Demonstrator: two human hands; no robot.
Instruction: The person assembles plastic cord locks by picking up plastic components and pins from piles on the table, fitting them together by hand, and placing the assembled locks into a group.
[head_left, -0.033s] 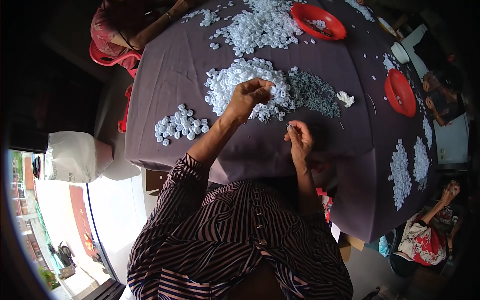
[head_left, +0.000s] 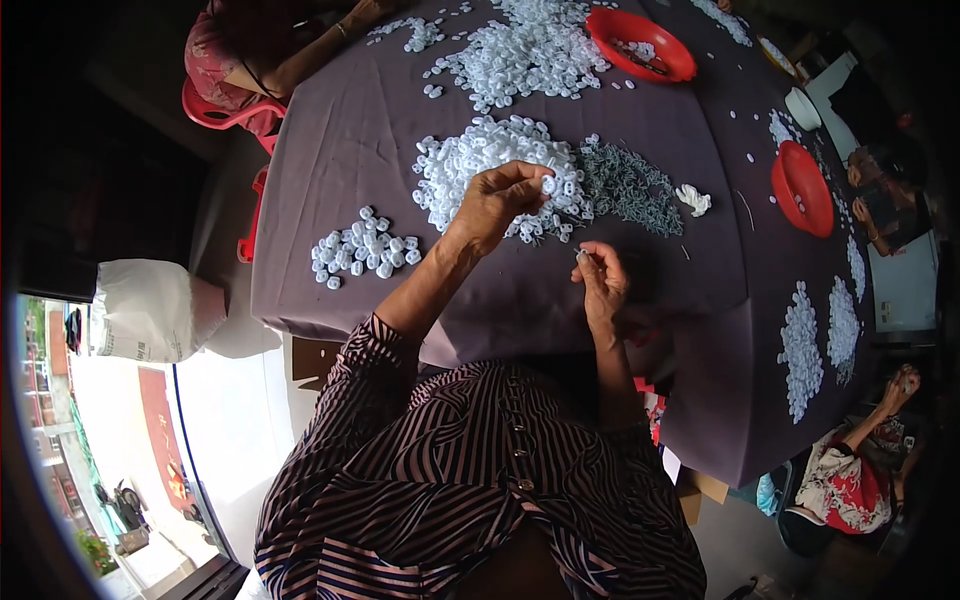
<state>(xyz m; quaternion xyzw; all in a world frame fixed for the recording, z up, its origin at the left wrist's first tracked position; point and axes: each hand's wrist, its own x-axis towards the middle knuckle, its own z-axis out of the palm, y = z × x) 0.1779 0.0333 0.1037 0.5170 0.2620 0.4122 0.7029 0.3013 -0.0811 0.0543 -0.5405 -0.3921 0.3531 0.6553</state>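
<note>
My left hand (head_left: 495, 205) is over the front of a big pile of small white oval plastic pieces (head_left: 465, 155). Pinched at its fingertips is one white plastic piece (head_left: 548, 185). My right hand (head_left: 602, 278) is lower and to the right, near the table's front edge, with thumb and forefinger pressed together. Something tiny and pale shows at those fingertips, too small to name. Against the right side of the white pile lies a heap of small grey slender parts (head_left: 630, 190). Left of my forearm is a smaller group of white pieces (head_left: 360, 248).
A grey-brown cloth (head_left: 690, 285) covers the table. Beyond lie another white heap (head_left: 520, 60) and a red bowl (head_left: 640, 45); a second red bowl (head_left: 802, 190) is at the right. Crumpled white tissue (head_left: 692, 200) lies beside the grey parts. Other people sit around the table.
The fingers of my left hand have shifted slightly, and the white piece in them shows more clearly. My right hand keeps its pinch in nearly the same place.
</note>
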